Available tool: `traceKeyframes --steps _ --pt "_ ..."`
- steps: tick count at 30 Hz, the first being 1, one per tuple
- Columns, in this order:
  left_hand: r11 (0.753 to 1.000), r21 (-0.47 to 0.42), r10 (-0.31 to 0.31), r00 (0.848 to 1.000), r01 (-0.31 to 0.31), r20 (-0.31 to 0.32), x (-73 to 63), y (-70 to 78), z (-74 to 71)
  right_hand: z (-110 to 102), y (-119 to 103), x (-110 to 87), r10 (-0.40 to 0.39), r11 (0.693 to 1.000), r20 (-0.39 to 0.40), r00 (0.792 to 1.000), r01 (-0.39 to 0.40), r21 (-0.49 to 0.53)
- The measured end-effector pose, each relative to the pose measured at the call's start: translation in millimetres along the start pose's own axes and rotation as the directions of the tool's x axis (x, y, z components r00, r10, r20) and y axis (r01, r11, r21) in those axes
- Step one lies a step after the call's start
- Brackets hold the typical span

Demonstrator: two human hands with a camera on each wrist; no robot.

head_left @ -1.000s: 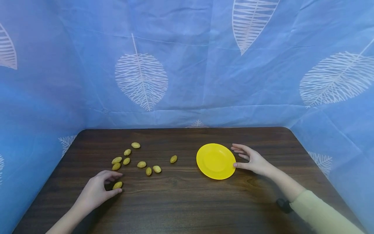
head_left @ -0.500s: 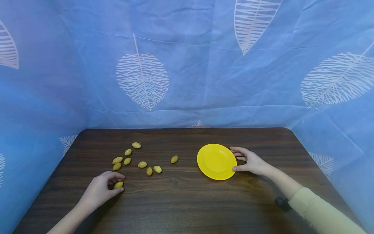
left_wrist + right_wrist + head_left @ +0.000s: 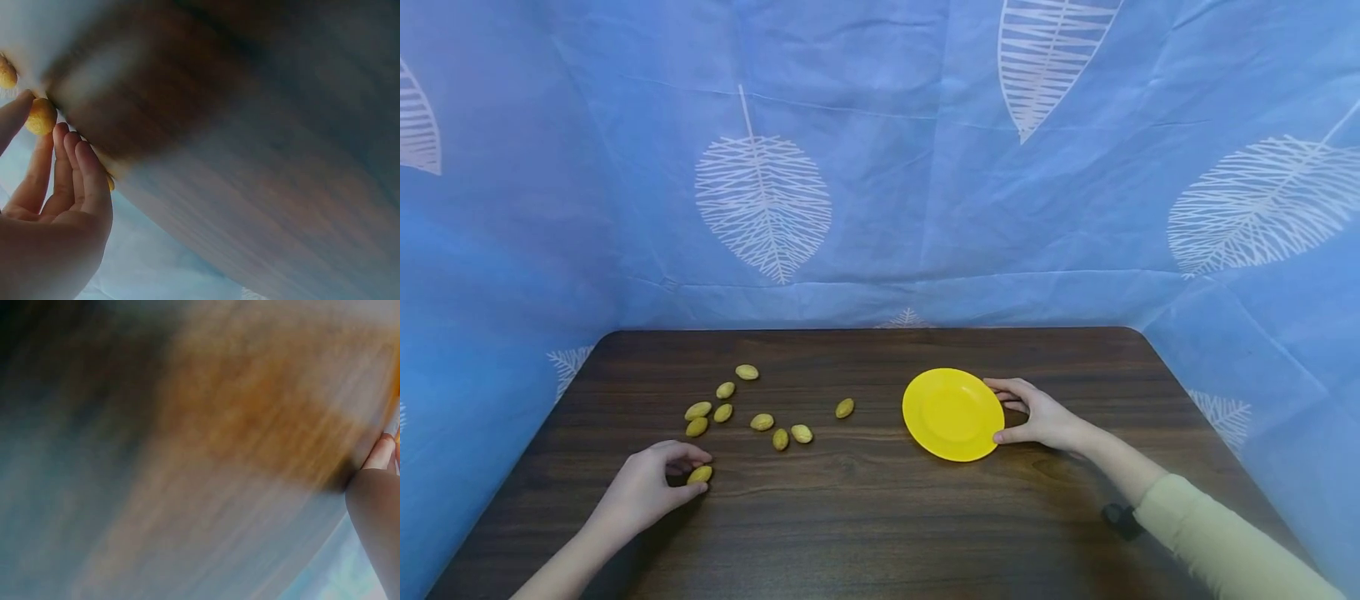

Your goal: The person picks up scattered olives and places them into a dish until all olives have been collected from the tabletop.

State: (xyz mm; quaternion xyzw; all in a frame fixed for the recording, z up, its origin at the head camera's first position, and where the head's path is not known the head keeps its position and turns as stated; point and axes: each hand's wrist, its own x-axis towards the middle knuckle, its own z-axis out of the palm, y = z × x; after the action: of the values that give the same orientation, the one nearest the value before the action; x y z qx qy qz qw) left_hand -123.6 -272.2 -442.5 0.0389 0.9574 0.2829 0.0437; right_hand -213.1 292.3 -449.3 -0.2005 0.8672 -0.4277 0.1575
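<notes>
My left hand (image 3: 642, 489) is low on the left side of the table. Its thumb and index finger pinch a yellow-green, olive-like oval (image 3: 700, 474); in the left wrist view this oval (image 3: 41, 117) sits between the two fingertips. At the right, my right hand (image 3: 1048, 421) grips the edge of a round yellow plate (image 3: 953, 414), thumb on the rim and fingers at its right edge. The plate lies flat with nothing on it. Only part of the right hand shows in the right wrist view, where the grip is mostly out of frame.
Several more yellow-green ovals (image 3: 762, 422) lie scattered on the dark wooden table (image 3: 850, 517), mostly beyond the left hand. One oval (image 3: 845, 408) lies apart, nearer the plate. A blue curtain (image 3: 880, 192) with white leaf prints surrounds the table's back and sides.
My right hand has moved slightly left, its fingers coming from beside the plate onto its edge. The left thumb and fingers have closed in on the oval. The plate has stayed in place.
</notes>
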Motion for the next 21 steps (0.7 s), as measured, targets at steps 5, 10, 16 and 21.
traceKeyframes --steps 5,10,16,21 --pt "1.000 0.014 -0.014 1.000 0.014 -0.004 1.6 -2.5 -2.9 -1 0 1.9 0.013 1.000 0.007 1.000 -0.013 0.000" --pt "1.000 0.010 -0.011 1.000 0.011 -0.016 2.3 -1.5 -3.2 -1 -1 2.7 0.027 1.000 0.017 0.999 -0.027 -0.001" --pt "1.000 -0.031 0.000 1.000 -0.001 -0.024 2.6 5.2 -0.9 -2 -3 1.0 0.020 1.000 0.019 1.000 -0.020 -0.007" --pt "0.997 -0.076 0.020 0.999 -0.023 -0.041 6.7 13.3 3.6 -1 -3 0.0 0.019 1.000 0.017 1.000 -0.019 -0.007"
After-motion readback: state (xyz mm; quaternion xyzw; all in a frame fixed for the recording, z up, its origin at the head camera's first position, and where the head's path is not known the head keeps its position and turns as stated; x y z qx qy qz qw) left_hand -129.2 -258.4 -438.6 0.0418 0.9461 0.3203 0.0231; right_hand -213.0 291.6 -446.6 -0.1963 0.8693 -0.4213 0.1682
